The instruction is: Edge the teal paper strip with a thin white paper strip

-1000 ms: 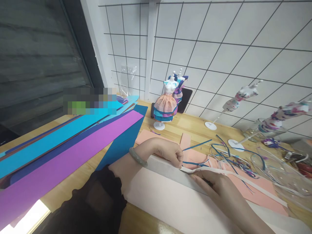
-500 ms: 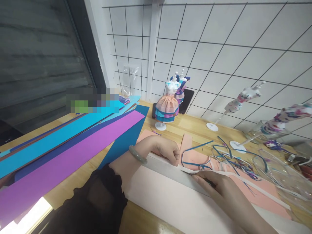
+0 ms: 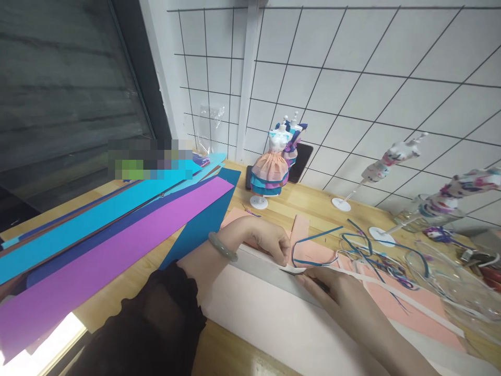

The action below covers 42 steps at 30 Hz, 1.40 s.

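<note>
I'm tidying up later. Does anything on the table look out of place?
Yes: the tangle of blue and white strips beyond the right hand. It sprawls over the peach sheets, while the long purple sheet at left lies flat. I see no spill.

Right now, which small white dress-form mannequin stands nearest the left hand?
The mannequin in the gathered peach skirt with blue hem, just beyond the left hand; a second mannequin stands behind it, two skirtless mannequins farther right.

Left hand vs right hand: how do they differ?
The left hand wears a green bangle; the right hand shows none.
The left hand seems to pinch a white strip; the right hand grips a dark tool, mostly hidden.
A black sleeve shows behind the left hand; the right forearm is bare.
Both are close together.
</note>
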Available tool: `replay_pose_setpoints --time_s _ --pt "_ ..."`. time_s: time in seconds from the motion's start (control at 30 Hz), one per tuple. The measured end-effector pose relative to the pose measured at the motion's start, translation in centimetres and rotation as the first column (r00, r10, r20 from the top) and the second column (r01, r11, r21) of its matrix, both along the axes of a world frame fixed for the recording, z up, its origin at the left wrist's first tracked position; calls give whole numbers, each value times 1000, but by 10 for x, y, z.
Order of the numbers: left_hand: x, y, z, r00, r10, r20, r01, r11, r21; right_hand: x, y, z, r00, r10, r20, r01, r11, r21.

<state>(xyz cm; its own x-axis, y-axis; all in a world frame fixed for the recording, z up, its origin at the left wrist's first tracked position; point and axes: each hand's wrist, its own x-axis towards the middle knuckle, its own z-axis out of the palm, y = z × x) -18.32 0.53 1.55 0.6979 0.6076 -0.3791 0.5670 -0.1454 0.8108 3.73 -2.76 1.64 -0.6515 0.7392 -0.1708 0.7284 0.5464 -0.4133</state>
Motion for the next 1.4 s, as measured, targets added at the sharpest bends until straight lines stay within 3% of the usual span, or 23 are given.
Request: replay_pose_setpoints --time_s 0.53,1.1,1.27,1.4 --pt "2 -4 7 996 59 -61 -59 998 8 -1 -1 -3 997 50 -55 -46 997 65" --pt "0 -4 10 998 23 -51 -21 999 47 -1 -2 -6 997 51 -56 -45 993 111" --pt "0 -2 3 1000 24 -15 -24 1000 -6 12 -3 -5 999 39 -23 -36 994 99" --pt "-1 0 -3 999 43 20 -41 995 -89 38 -5 -11 1000 4 -25 -1 993 121"
